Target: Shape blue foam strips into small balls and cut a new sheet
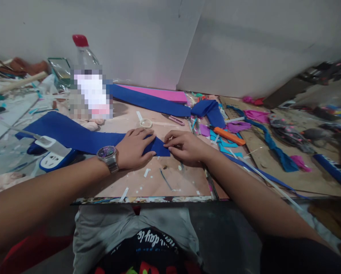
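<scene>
A long strip of blue fabric or paper (70,131) runs across the work board from the left. My left hand (134,148), with a watch on its wrist, lies flat on the strip, fingers spread. At the strip's pointed right end, my right hand (184,146) pinches the edge between thumb and fingers. Just beyond my left fingertips lies a small roll of tape (145,123). A second blue strip (150,101) stretches along the back, over a pink one (170,95).
An orange utility knife (229,136) lies right of my right hand among coloured scraps. A clear bottle with a red cap (80,40) stands at the back left. Left of my watch sits a blue and white power strip (54,160). Cardboard (261,160) covers the right side.
</scene>
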`<state>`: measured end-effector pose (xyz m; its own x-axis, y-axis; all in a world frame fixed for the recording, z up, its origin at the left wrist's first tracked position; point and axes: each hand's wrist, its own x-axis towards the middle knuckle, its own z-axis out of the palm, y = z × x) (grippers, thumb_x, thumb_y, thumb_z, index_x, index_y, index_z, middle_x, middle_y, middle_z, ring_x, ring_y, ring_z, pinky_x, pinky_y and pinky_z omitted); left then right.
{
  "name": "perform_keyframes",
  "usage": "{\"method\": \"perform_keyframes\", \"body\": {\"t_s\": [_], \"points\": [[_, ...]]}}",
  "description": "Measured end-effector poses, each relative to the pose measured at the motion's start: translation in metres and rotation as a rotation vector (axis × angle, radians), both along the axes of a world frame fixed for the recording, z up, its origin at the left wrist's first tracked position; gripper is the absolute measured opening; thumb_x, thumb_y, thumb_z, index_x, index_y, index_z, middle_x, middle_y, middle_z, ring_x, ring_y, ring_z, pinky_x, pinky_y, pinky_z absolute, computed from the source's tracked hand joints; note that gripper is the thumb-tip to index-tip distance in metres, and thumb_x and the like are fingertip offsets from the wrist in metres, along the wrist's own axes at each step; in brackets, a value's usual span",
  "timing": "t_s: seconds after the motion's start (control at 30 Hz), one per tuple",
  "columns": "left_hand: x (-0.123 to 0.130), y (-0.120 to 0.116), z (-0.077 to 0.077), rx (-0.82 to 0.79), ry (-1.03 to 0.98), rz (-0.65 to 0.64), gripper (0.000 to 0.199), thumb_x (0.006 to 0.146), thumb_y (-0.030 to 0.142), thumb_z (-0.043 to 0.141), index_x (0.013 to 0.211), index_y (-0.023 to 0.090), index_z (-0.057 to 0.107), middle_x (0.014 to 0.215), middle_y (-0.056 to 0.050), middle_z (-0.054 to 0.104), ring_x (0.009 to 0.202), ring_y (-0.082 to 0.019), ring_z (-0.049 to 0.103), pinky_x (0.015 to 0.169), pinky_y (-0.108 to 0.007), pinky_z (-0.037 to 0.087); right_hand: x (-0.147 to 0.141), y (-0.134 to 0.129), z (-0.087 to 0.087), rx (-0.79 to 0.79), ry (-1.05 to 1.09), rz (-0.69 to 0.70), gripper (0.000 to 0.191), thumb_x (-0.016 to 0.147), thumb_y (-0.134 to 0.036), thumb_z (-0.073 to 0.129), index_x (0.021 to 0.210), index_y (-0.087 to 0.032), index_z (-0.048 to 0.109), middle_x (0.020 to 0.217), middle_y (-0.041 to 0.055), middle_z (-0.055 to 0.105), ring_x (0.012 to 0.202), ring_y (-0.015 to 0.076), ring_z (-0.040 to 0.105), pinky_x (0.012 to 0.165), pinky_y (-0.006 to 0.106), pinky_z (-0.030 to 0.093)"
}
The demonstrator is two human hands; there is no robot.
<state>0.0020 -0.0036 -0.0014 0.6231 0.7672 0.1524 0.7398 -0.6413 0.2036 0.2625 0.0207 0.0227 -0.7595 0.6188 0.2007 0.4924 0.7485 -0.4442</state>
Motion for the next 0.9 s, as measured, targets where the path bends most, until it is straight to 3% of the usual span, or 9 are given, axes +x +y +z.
{"method": "perform_keyframes", "body": {"t_s": [0.17, 0.43, 0.6, 0.7, 0.9], "points": [[0.000, 0.000, -0.003, -0.001, 0.008, 0.018, 0.064, 0.099, 0.055, 0.045, 0.152, 0.021, 0.044, 0.162, -0.013, 0.042, 0.148, -0.038, 0.037, 0.120, -0.057, 0.031, 0.000, 0.000, -0.001, -0.057, 0.030, 0.006, 0.038, 0.080, -0.006, 0.056, 0.101, -0.024, 0.082, 0.115, 0.0048, 0.078, 0.105, 0.0226, 0.074, 0.098, 0.038, 0.058], [-0.001, 0.000, 0.001, 0.034, -0.055, -0.001, 0.064, 0.096, 0.053, 0.053, 0.151, 0.021, 0.046, 0.159, -0.013, 0.046, 0.145, -0.034, 0.041, 0.119, -0.054, 0.035, -0.001, 0.001, 0.000, -0.069, 0.017, 0.015, 0.043, 0.078, -0.003, 0.052, 0.102, -0.022, 0.081, 0.116, 0.0053, 0.078, 0.106, 0.0216, 0.073, 0.099, 0.039, 0.059], [-0.002, 0.000, 0.001, 0.028, -0.057, -0.041, 0.054, 0.096, 0.050, 0.053, 0.144, 0.024, 0.055, 0.159, -0.010, 0.047, 0.144, -0.034, 0.041, 0.117, -0.056, 0.036, -0.003, 0.004, -0.005, -0.089, 0.060, 0.005, 0.044, 0.082, -0.002, 0.050, 0.105, -0.024, 0.081, 0.114, 0.0039, 0.078, 0.108, 0.0196, 0.072, 0.101, 0.039, 0.057], [-0.002, 0.000, -0.001, 0.020, -0.046, -0.037, 0.055, 0.097, 0.050, 0.051, 0.145, 0.024, 0.055, 0.158, -0.010, 0.047, 0.144, -0.034, 0.042, 0.117, -0.056, 0.036, -0.003, 0.007, -0.011, -0.083, 0.140, -0.056, 0.044, 0.086, -0.003, 0.048, 0.108, -0.023, 0.081, 0.113, 0.0045, 0.079, 0.108, 0.0186, 0.073, 0.101, 0.038, 0.057], [-0.001, 0.000, -0.002, 0.017, -0.029, -0.024, 0.056, 0.098, 0.050, 0.051, 0.147, 0.024, 0.053, 0.160, -0.009, 0.046, 0.145, -0.034, 0.041, 0.119, -0.056, 0.034, -0.002, 0.011, -0.015, -0.075, 0.105, -0.029, 0.043, 0.089, -0.006, 0.048, 0.109, -0.024, 0.081, 0.117, 0.0045, 0.079, 0.112, 0.0197, 0.073, 0.104, 0.040, 0.057]]}}
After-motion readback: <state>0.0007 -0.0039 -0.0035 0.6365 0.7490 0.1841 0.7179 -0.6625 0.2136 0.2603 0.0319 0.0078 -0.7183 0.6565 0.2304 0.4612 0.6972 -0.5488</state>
